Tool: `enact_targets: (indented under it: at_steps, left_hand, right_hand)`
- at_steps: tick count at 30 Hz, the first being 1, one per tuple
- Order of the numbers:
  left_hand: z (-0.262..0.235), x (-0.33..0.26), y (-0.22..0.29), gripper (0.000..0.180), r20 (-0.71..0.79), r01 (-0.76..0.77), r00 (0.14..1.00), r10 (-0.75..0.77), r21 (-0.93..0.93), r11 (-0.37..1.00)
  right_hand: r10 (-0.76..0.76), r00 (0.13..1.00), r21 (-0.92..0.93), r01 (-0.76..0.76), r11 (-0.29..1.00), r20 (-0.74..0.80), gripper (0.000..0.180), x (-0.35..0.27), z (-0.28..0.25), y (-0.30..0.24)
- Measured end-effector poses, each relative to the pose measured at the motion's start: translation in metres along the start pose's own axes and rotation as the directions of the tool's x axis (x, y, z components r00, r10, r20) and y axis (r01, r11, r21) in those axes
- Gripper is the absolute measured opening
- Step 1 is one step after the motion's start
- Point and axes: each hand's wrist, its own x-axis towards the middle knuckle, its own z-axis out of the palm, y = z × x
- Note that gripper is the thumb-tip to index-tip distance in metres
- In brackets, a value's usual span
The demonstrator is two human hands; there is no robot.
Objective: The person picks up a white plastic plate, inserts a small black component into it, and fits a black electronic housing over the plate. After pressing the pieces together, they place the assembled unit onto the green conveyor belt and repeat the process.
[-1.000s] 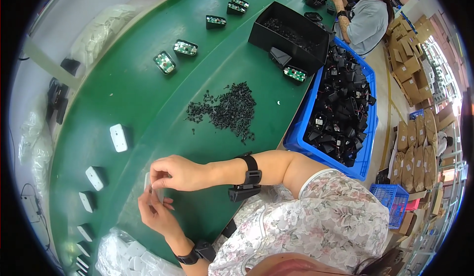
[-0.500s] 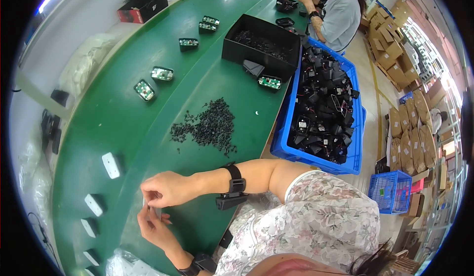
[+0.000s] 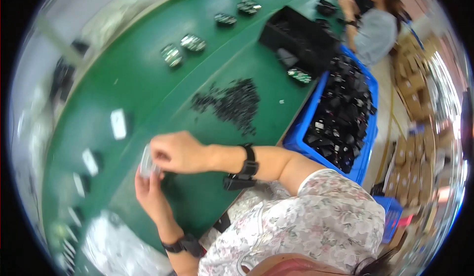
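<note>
My left hand grips a whitish, clear-looking plastic piece by its lower end, over the green work surface. Against the upper side of that piece is my right hand, its fingers curled and pinched together. What lies between those fingers is hidden, and motion blurs the picture. White rectangular covers stand in a row left of my hands. Beyond my right hand spreads a loose pile of small black parts, too blurred to name.
Several housings with green circuit boards sit farther up the surface. A black box and a blue crate of black parts stand to the right. Clear plastic bags lie at lower left. A co-worker is at the far right.
The whole view has shifted, with the scene sliding right in the upper part. The plastic piece now shows more fully between my hands. More of the clear bags appears at lower left.
</note>
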Motion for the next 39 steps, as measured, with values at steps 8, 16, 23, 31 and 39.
enact_targets:
  at_steps: [8,16,23,31,39]
  left_hand:
    - [0.004,0.002,0.005,0.025,0.053,0.054,0.997,-0.047,-0.154,0.986]
    - [0.005,-0.002,0.006,0.021,0.049,0.083,0.996,-0.077,-0.127,0.988]
    - [0.009,-0.004,0.000,0.018,0.070,0.008,0.998,0.000,-0.123,0.992]
    - [0.012,-0.003,-0.004,0.011,0.084,-0.309,0.949,0.305,0.045,0.950]
    - [0.008,-0.001,-0.007,0.005,0.088,-0.371,0.928,0.361,0.165,0.914]
  right_hand:
    - [0.062,0.998,-0.032,-0.062,0.998,0.009,0.011,0.002,-0.008,-0.007]
    - [0.086,0.993,0.042,-0.090,0.995,0.085,0.009,-0.001,-0.005,-0.011]
    - [0.047,0.997,-0.080,-0.042,0.996,0.064,0.008,-0.005,0.000,-0.015]
    - [0.341,0.904,0.335,-0.415,0.846,0.259,0.010,-0.001,-0.003,-0.001]
    - [0.226,0.958,0.151,-0.253,0.956,0.175,0.007,-0.009,0.001,-0.007]
